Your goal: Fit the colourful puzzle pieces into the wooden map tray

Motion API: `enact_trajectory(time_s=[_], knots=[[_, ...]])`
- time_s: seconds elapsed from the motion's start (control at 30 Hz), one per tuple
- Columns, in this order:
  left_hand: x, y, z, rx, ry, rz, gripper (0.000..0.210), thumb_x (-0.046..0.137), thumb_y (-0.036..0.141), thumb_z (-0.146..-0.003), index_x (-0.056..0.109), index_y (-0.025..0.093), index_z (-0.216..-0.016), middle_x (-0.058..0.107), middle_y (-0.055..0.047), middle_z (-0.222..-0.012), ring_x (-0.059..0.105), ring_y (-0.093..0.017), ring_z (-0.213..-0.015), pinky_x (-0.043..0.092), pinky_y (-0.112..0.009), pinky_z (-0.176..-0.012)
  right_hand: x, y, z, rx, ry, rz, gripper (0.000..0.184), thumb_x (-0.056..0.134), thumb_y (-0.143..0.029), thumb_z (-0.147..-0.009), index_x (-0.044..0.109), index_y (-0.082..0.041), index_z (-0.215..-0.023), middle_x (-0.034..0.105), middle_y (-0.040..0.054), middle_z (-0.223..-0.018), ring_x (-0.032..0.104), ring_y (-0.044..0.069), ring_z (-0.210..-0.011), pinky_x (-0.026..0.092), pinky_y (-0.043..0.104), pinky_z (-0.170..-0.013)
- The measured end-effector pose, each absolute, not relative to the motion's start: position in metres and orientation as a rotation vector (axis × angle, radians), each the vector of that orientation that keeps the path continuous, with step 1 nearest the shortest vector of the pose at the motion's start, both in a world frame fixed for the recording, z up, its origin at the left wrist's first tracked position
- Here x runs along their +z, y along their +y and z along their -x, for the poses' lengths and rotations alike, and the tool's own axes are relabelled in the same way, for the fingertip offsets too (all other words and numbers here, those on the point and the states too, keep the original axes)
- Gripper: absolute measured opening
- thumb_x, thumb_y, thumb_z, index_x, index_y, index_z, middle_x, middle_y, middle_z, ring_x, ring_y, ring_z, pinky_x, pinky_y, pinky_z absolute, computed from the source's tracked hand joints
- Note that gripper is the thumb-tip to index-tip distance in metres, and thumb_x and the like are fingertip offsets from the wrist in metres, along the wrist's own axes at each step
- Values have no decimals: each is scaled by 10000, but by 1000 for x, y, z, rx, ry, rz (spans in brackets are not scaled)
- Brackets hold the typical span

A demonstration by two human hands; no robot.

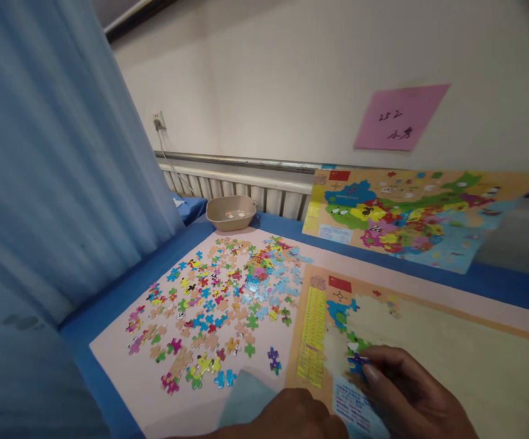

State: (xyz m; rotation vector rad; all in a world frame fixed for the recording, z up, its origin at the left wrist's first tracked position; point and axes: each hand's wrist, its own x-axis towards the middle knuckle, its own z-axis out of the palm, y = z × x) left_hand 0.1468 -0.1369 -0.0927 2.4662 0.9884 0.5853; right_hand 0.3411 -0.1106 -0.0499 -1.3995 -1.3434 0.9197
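Observation:
My right hand pinches a purple-blue puzzle piece between thumb and forefinger. It holds the piece over the left part of the puzzle board, just below a green section of joined pieces. At the bottom of the view, my left hand rests by the board's lower left with its fingers curled under. Its fingertips are hidden, so anything in them cannot be made out. Left of the board lies a loose purple piece. Beyond it, many colourful pieces are spread over a pink sheet.
A beige basin with a few pieces inside stands at the back. The printed reference map leans against the wall beside a radiator. A blue curtain hangs at left, and a pink note is stuck to the wall.

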Motion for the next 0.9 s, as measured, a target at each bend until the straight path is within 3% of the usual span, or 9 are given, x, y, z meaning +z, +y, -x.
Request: enact_trajectory(time_s=[0.17, 0.33, 0.6, 0.9], knots=[[-57, -150, -115, 431, 902, -2669, 215, 627, 261, -984, 616, 228, -772, 688, -44, -769, 555, -171, -684, 310, -325, -617, -49, -109, -346, 1004, -1294, 1384, 418, 794, -609, -802, 753, -224, -958, 729, 65, -839, 678, 222, -759, 561, 283, -638], [-23, -142, -64, 356, 1529, -2298, 281, 450, 198, -1028, 624, 201, -807, 687, -63, -810, 613, -192, -757, 345, -325, -676, -43, -106, -344, 1065, -1249, 1372, 433, 805, -605, -790, 756, -214, -970, 719, 72, -832, 663, 223, -754, 548, 301, -620], [-20, -114, -72, 221, 1594, -2228, 62, 618, 143, -803, 610, 203, -787, 648, -29, -836, 578, -195, -829, 328, -315, -714, -27, -94, -352, 977, -1135, 1324, 463, 856, -609, -726, 745, -215, -941, 710, 79, -872, 658, 232, -813, 569, 341, -692], [-26, -110, -76, 252, 1706, -2099, 172, 585, 145, -732, 676, 201, -867, 664, -47, -911, 590, -202, -857, 338, -316, -735, -30, -81, -363, 1048, -996, 1304, 486, 900, -585, -667, 734, -217, -938, 656, 23, -801, 603, 177, -722, 505, 297, -647]])
